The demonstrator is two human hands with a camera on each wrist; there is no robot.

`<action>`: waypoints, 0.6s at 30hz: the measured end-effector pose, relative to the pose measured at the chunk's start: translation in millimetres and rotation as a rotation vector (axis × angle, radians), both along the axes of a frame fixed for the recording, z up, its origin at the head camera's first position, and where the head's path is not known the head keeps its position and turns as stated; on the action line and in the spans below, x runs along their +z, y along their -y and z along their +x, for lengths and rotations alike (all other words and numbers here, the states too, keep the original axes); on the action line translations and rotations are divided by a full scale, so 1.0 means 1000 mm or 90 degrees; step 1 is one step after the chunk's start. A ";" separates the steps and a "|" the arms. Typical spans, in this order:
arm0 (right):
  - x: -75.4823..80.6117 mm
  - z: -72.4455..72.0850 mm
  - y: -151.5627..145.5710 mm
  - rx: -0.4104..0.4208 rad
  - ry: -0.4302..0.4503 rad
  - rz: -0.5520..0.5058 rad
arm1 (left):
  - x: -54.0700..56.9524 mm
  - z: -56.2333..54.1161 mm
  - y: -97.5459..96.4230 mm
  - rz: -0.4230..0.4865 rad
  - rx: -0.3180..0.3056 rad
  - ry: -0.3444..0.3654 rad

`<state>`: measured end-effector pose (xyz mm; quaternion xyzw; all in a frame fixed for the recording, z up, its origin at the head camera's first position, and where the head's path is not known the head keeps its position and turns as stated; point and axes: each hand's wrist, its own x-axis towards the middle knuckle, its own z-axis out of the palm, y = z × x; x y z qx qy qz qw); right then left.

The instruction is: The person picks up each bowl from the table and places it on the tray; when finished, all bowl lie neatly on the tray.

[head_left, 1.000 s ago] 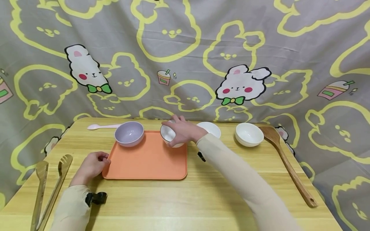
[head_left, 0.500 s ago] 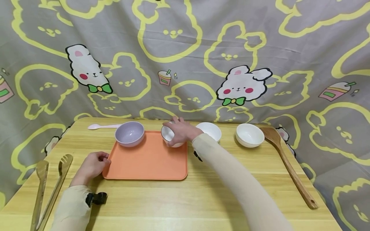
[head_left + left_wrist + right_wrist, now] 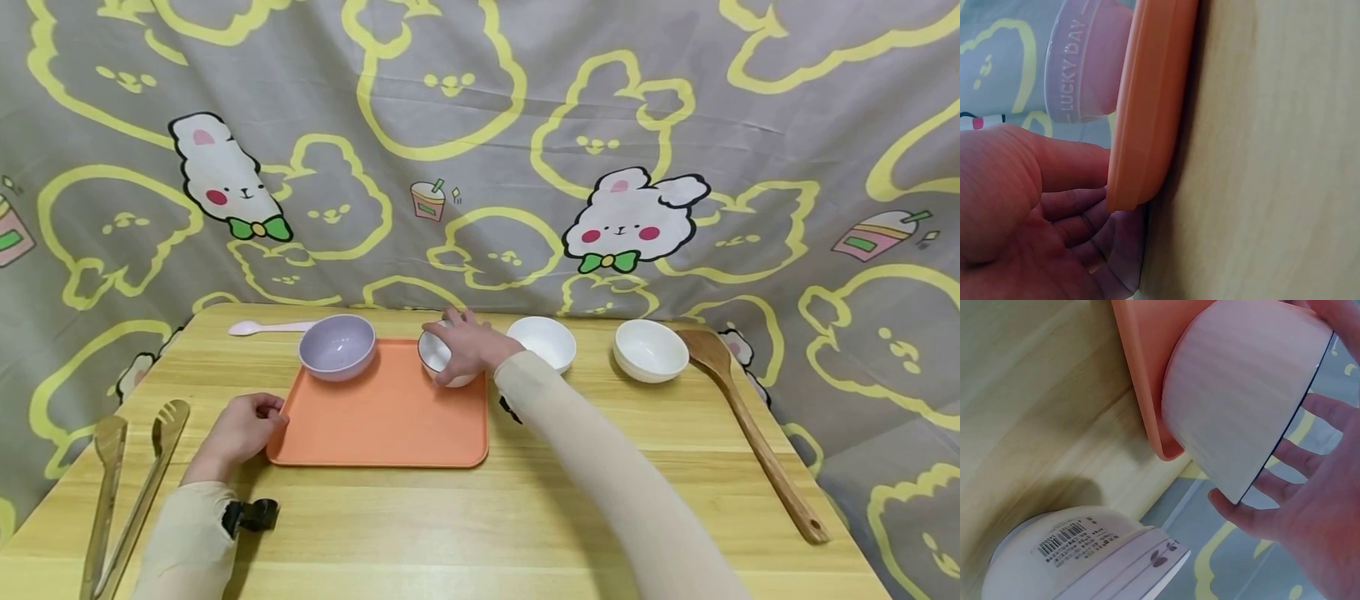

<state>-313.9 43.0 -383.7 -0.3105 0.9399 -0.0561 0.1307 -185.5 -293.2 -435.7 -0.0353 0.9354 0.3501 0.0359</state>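
At the left edge of the orange tray (image 3: 375, 425), my left hand (image 3: 243, 429) holds its rim, thumb on the rim and fingers curled underneath in the left wrist view. A purple bowl (image 3: 337, 346) with raised "LUCKY DAY" lettering (image 3: 1072, 65) sits at the tray's back left corner. My right hand (image 3: 468, 346) spans a white bowl with a dark rim (image 3: 1241, 394) at the back right corner, thumb at the front and fingers over the far rim. The right wrist view shows this bowl's base against the tray; its inside is partly hidden by the hand.
A white bowl (image 3: 542, 340) stands just right of the tray, and another white bowl (image 3: 651, 350) farther right. A wooden spatula (image 3: 738, 417) lies along the right side. Wooden tongs (image 3: 142, 492) lie at left, a pale pink spoon (image 3: 262, 328) behind the purple bowl.
My right hand has shifted slightly and its fingers are spread a bit more over the bowl. The bowl stays at the tray's corner, and the left hand has not moved.
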 end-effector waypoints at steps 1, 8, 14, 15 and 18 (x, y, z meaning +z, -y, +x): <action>0.000 0.001 -0.001 -0.001 0.003 -0.004 | 0.000 0.000 0.000 -0.002 -0.001 0.000; 0.001 0.007 -0.007 -0.011 0.018 -0.039 | -0.001 -0.001 0.001 -0.003 -0.001 0.008; 0.004 0.015 -0.019 -0.025 -0.023 -0.073 | -0.002 -0.001 0.001 0.000 -0.006 -0.001; 0.004 0.016 -0.022 -0.025 -0.038 -0.073 | -0.002 -0.001 0.001 -0.001 -0.007 -0.004; 0.005 0.020 -0.029 -0.017 -0.075 -0.082 | -0.003 -0.002 0.000 -0.004 -0.011 -0.009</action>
